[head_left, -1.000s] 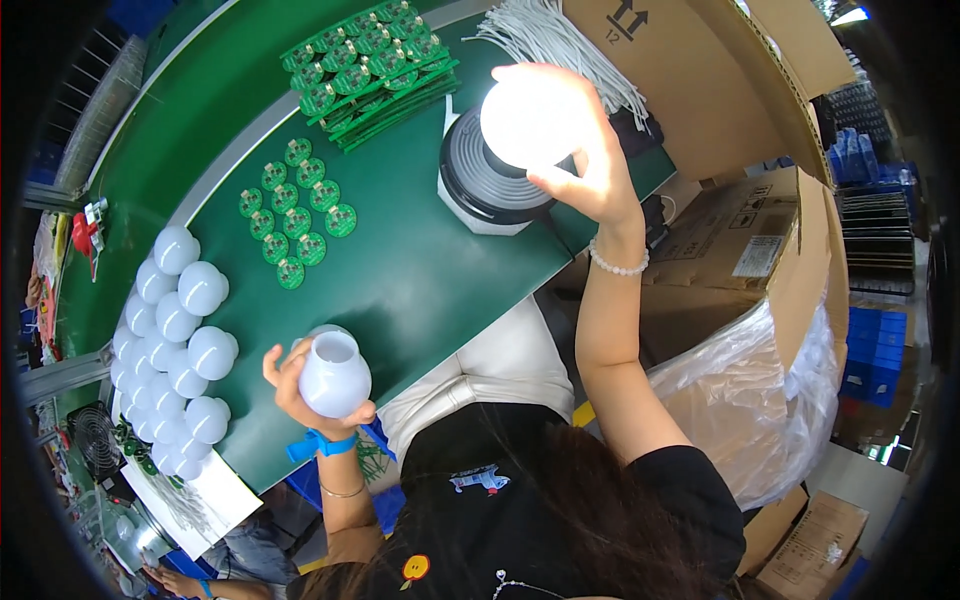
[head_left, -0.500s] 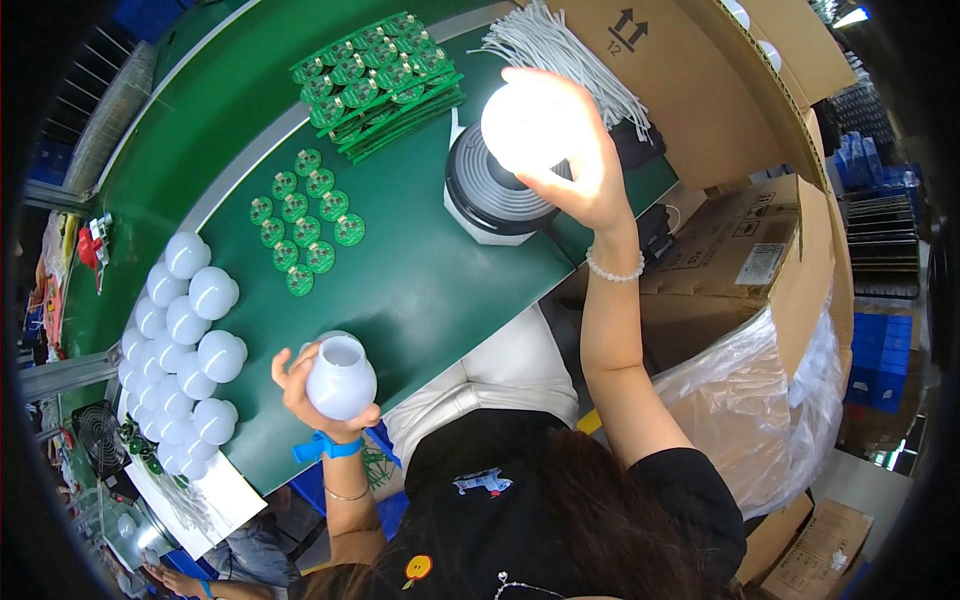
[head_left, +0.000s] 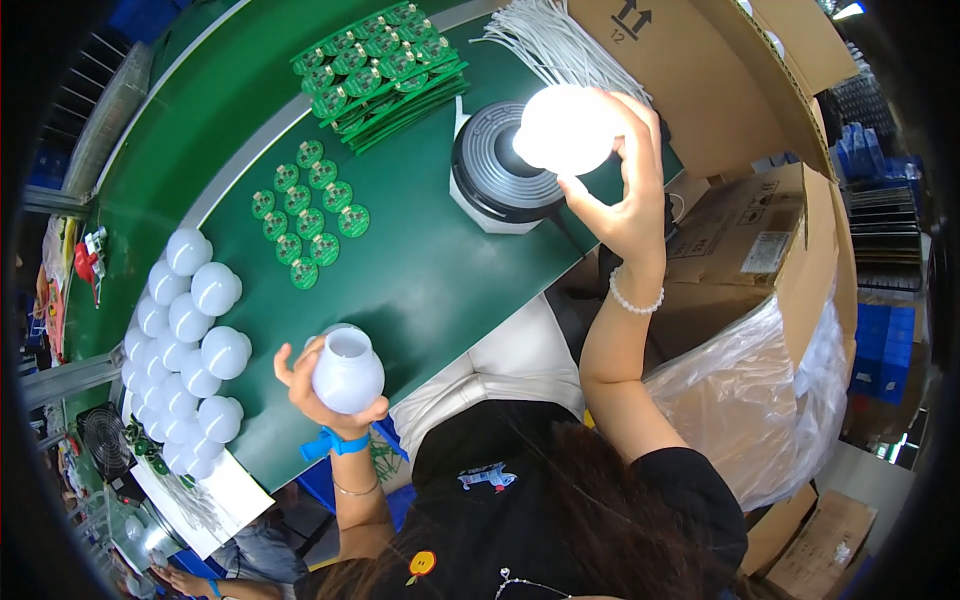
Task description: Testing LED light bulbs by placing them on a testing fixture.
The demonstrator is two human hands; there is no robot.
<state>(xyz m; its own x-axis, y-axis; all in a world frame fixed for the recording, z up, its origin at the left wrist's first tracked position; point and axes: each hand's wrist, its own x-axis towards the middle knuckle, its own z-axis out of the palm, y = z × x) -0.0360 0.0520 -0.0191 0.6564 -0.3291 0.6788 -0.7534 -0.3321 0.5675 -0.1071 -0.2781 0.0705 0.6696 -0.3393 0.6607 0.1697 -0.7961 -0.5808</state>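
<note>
While your right hand [head_left: 625,190] gripped the lit bulb [head_left: 565,128] on the round tester [head_left: 500,170] at the worktop's far edge, your left hand [head_left: 325,395] cupped another white bulb shell [head_left: 347,372] near the front edge, so loads looked left, judging by the shells [head_left: 185,330] piled at the left end.

A large brown cardboard box [head_left: 690,70] fills the upper right of the frame, its flap open and black arrow marks printed near its top edge. Just below it, at the right middle, stands a smaller brown carton [head_left: 745,250] with a white rectangular label [head_left: 768,252] on its top face, and a clear plastic bag [head_left: 760,400] bulges out beneath it toward the lower right. Two more brown cartons [head_left: 815,545] lie at the lower right corner, and stacked blue crates [head_left: 885,345] show at the far right edge.
</note>
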